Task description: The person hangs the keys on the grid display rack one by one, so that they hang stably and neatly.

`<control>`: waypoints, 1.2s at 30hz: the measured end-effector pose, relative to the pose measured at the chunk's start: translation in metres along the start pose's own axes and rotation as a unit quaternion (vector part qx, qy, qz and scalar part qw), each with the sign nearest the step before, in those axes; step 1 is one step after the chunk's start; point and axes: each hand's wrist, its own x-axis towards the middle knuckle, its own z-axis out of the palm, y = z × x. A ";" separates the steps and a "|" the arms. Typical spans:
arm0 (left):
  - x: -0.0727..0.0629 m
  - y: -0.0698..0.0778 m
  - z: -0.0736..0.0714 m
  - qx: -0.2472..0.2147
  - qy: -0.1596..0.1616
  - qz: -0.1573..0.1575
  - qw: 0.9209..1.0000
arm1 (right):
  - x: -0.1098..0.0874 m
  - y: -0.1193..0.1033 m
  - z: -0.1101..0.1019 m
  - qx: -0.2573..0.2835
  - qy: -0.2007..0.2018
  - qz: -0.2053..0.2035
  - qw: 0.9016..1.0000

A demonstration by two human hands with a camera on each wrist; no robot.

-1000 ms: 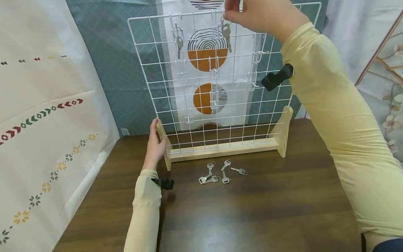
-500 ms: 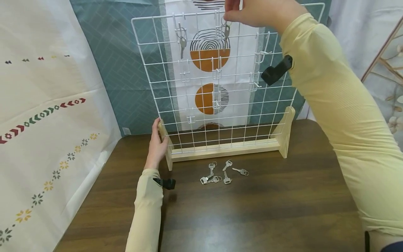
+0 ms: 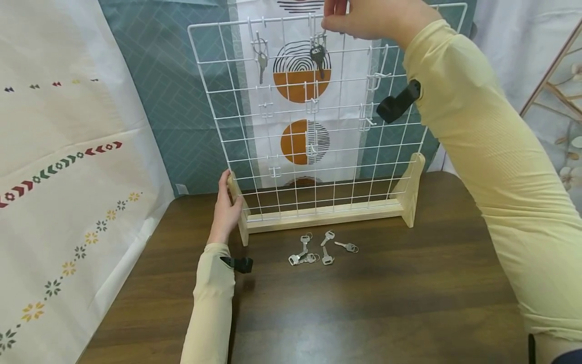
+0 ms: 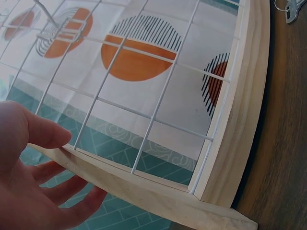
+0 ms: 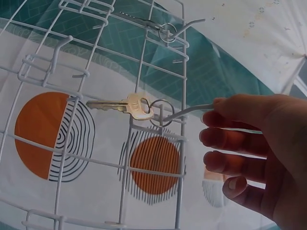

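Observation:
My left hand [image 3: 226, 215] grips the wooden side foot [image 4: 86, 167] of a white wire grid rack [image 3: 295, 119], thumb on one side and fingers on the other. High up at the grid, my right hand [image 3: 373, 17] has its thumb tip against the end of a wire hook [image 5: 189, 109], its other fingers loosely bent. On that hook hangs a key [image 5: 139, 106] by its split ring [image 5: 162, 113], apart from the fingertips. Another key [image 3: 262, 61] dangles from a hook farther left. Several more keys [image 3: 327, 257] with rings lie on the table before the rack.
The rack's wooden base [image 3: 323, 217] stands on a dark brown table [image 3: 364, 303]. Other hooks [image 3: 376, 81] sit on the grid at different heights. Behind it hangs a teal and white patterned cloth [image 3: 182, 101]; a cream printed cloth [image 3: 68, 177] is at the left.
The key at my right hand has swung left, from under the fingertips to hanging on the hook, its ring let go. My left hand keeps its grip on the side foot.

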 end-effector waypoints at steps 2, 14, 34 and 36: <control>0.001 -0.001 0.001 0.000 0.001 0.000 1.000 | -0.001 0.000 0.000 0.005 -0.003 0.004 1.000; 0.001 0.006 0.002 0.000 0.000 0.014 1.000 | -0.007 -0.001 0.000 0.017 -0.039 0.016 0.999; 0.002 -0.005 0.000 0.006 -0.004 -0.005 1.000 | -0.022 -0.004 0.037 0.063 -0.139 -0.056 0.987; 0.003 -0.005 0.001 0.003 -0.005 -0.004 1.000 | -0.026 -0.003 0.045 0.072 -0.160 -0.063 0.983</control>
